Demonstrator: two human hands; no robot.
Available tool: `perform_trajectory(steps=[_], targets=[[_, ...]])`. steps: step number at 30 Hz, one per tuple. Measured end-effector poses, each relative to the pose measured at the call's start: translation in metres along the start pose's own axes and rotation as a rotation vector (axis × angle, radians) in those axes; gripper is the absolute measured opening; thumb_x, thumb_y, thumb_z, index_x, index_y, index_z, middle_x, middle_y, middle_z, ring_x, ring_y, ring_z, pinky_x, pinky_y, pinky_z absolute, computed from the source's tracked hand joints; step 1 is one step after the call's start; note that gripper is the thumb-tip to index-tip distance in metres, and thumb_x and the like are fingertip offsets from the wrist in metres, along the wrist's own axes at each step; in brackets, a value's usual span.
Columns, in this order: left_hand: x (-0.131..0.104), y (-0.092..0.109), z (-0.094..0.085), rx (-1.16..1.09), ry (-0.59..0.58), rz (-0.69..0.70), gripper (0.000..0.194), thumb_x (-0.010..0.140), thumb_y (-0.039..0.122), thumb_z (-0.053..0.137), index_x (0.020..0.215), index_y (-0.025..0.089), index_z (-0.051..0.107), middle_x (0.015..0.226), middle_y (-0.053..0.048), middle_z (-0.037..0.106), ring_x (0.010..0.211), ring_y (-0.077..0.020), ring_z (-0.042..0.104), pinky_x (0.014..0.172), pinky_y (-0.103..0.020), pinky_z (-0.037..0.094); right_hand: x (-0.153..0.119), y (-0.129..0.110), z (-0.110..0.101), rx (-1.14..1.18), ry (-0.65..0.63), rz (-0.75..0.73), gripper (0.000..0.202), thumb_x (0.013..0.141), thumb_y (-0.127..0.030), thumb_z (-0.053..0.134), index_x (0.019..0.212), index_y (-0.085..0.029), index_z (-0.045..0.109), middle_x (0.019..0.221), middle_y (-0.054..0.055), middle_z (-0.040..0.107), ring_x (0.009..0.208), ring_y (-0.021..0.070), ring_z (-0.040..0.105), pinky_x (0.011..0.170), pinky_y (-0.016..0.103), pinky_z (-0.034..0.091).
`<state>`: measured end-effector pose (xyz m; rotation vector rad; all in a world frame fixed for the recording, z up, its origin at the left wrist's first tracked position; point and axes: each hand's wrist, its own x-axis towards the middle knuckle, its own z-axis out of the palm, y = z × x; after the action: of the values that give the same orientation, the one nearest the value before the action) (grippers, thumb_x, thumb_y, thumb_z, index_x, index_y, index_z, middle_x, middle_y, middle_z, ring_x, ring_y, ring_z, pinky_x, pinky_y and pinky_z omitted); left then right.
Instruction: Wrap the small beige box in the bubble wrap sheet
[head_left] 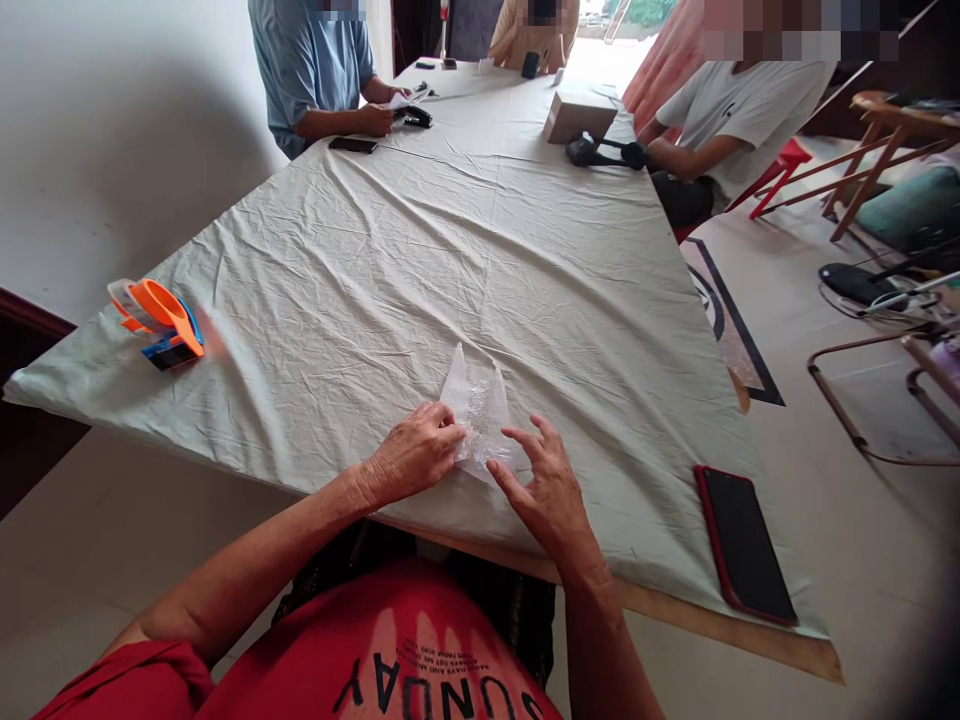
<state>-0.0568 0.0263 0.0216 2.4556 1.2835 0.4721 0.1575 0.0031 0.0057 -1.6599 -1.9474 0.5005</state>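
A crumpled sheet of clear bubble wrap [484, 400] lies near the front edge of the cloth-covered table, with a whitish pointed corner on its far side. My left hand [420, 448] is closed, its thumb and fingers pinching the near left part of the wrap. Just to the right, my right hand [546, 485] is held with fingers spread and curved at the wrap's right side. Nothing shows between those fingers, and whether a fingertip touches the wrap I cannot tell. Anything wrapped inside is not distinguishable.
An orange and blue tape dispenser [169, 325] stands at the left table edge. A phone in a red case [746, 540] lies at the right front corner. Farther off are a cardboard box [581, 115], a black device [604, 152], a dark phone [352, 145] and several seated people.
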Motion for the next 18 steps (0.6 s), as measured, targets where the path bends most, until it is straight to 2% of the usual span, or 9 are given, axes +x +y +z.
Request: perform_trajectory(steps=[1, 3, 6, 8, 11, 13, 18], targets=[[0.000, 0.000, -0.001, 0.000, 0.000, 0.002, 0.018, 0.088, 0.012, 0.055, 0.100, 0.019, 0.067, 0.104, -0.009, 0.060, 0.100, -0.0228, 0.056, 0.091, -0.036, 0.050, 0.006, 0.001, -0.001, -0.042, -0.024, -0.057, 0.038, 0.086, -0.042, 0.064, 0.120, -0.025, 0.065, 0.145, 0.016, 0.047, 0.114, 0.0298, 0.062, 0.089, 0.046, 0.053], [0.001, 0.001, -0.002, 0.009, -0.004, 0.003, 0.017, 0.089, 0.013, 0.055, 0.099, 0.020, 0.067, 0.103, -0.008, 0.060, 0.099, -0.0224, 0.055, 0.090, -0.036, 0.051, 0.020, 0.004, -0.003, -0.088, -0.125, -0.116, 0.038, 0.086, -0.042, 0.065, 0.121, -0.027, 0.066, 0.142, 0.015, 0.050, 0.114, 0.0287, 0.061, 0.089, 0.045, 0.053], [0.001, 0.000, -0.002, 0.012, -0.005, 0.009, 0.018, 0.088, 0.013, 0.057, 0.100, 0.020, 0.067, 0.104, -0.009, 0.060, 0.101, -0.0235, 0.055, 0.092, -0.038, 0.051, 0.041, 0.011, -0.005, -0.065, -0.305, -0.135, 0.036, 0.085, -0.045, 0.066, 0.117, -0.028, 0.068, 0.128, 0.009, 0.058, 0.103, 0.0218, 0.065, 0.085, 0.036, 0.054], [0.001, -0.002, 0.000, -0.005, 0.016, 0.019, 0.019, 0.087, 0.013, 0.057, 0.101, 0.020, 0.067, 0.109, -0.010, 0.061, 0.105, -0.0254, 0.055, 0.095, -0.041, 0.050, 0.051, 0.014, -0.004, -0.028, -0.373, -0.143, 0.032, 0.085, -0.045, 0.066, 0.112, -0.027, 0.069, 0.119, 0.006, 0.061, 0.095, 0.0177, 0.065, 0.083, 0.031, 0.053], [0.000, -0.004, 0.004, -0.023, 0.051, 0.033, 0.020, 0.085, 0.012, 0.059, 0.102, 0.019, 0.067, 0.121, -0.013, 0.058, 0.113, -0.0272, 0.054, 0.099, -0.042, 0.049, 0.055, 0.015, -0.002, 0.014, -0.396, -0.157, 0.024, 0.085, -0.043, 0.066, 0.101, -0.025, 0.069, 0.111, 0.004, 0.061, 0.094, 0.0165, 0.063, 0.082, 0.029, 0.051], [0.001, -0.006, 0.005, -0.020, 0.037, 0.046, 0.021, 0.085, 0.010, 0.058, 0.102, 0.019, 0.067, 0.122, -0.012, 0.059, 0.113, -0.0263, 0.055, 0.100, -0.041, 0.049, 0.053, 0.013, -0.002, 0.044, -0.395, -0.142, 0.019, 0.085, -0.041, 0.065, 0.091, -0.023, 0.069, 0.109, 0.003, 0.061, 0.096, 0.0171, 0.062, 0.083, 0.028, 0.050], [0.003, -0.007, 0.005, -0.032, -0.013, 0.076, 0.021, 0.085, 0.009, 0.057, 0.103, 0.018, 0.065, 0.113, -0.010, 0.064, 0.109, -0.0248, 0.058, 0.100, -0.039, 0.050, 0.039, 0.007, 0.000, 0.112, -0.333, 0.034, 0.026, 0.085, -0.042, 0.059, 0.071, -0.020, 0.061, 0.084, 0.001, 0.062, 0.078, 0.0167, 0.060, 0.071, 0.027, 0.046]])
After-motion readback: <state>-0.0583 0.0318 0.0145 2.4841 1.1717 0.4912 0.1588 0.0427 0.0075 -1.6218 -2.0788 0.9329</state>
